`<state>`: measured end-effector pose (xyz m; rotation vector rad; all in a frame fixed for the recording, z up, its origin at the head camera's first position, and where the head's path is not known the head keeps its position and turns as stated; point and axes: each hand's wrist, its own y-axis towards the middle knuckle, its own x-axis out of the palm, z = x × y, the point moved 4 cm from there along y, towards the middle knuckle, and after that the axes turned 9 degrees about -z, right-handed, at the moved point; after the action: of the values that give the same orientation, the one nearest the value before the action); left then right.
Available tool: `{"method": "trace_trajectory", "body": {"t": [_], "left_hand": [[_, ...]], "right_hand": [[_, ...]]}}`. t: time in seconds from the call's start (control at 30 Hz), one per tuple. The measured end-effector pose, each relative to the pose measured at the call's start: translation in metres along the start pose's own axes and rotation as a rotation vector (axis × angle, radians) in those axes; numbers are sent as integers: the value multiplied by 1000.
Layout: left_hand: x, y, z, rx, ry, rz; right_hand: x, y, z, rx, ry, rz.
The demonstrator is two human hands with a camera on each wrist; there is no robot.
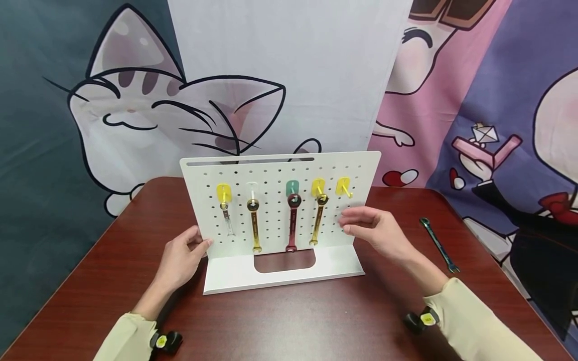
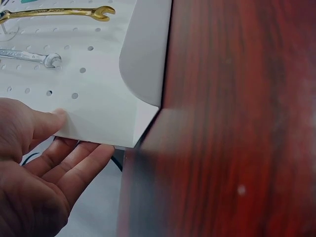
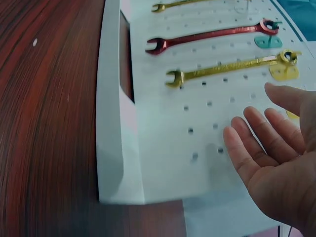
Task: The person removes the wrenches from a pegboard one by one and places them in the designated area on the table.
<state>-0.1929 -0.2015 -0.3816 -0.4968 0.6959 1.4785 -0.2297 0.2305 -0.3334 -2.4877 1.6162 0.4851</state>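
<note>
A white pegboard stand (image 1: 239, 225) stands upright on the table. My left hand (image 1: 180, 258) grips its left edge, thumb on the front face and fingers behind, as the left wrist view shows. Just in front of the board's right part, my right hand (image 1: 379, 233) holds nothing, its fingers relaxed and slightly bent. From hooks hang, left to right, a small silver wrench (image 1: 228, 219), a gold wrench (image 1: 255, 228), a red wrench (image 1: 293, 223) and another gold wrench (image 1: 318, 223). The rightmost yellow hook (image 1: 343, 186) is bare.
A dark green wrench (image 1: 438, 244) lies on the table to the right, beyond my right forearm. The reddish-brown wooden table (image 1: 289, 321) reaches back to cartoon-printed cloth (image 1: 289, 50). The stand's base has a cut-out at its middle.
</note>
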Motion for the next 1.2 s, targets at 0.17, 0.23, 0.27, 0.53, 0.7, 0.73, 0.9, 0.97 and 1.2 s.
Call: {"method": "trace_trajectory", "body": {"t": [0.17,0.23,0.27,0.53,0.7,0.73,0.9,0.97,1.2], "left_hand": [[0,0,0,3,-2,4],[0,0,0,4,-3,2],[0,0,0,4,-3,1],[0,1,0,2,0,0],[0,1,-1,1,8,-1],[0,1,-1,2,8,-1],[0,0,-1,-1,4,-2],[0,0,-1,-3,-1,-3],[0,0,-1,-10,-3,-7]], "right_hand": [[18,11,-3,-26,55,-37],[24,14,-4,-33,79,-55],[26,16,-4,-34,86,-62],[36,23,-3,-27,112,-79],[38,24,-5,-29,115,-87],[38,24,-5,-32,116,-89],[40,26,-5,-33,125,-88],[41,26,-6,-27,131,-87],[45,28,-11,-41,163,-117]]}}
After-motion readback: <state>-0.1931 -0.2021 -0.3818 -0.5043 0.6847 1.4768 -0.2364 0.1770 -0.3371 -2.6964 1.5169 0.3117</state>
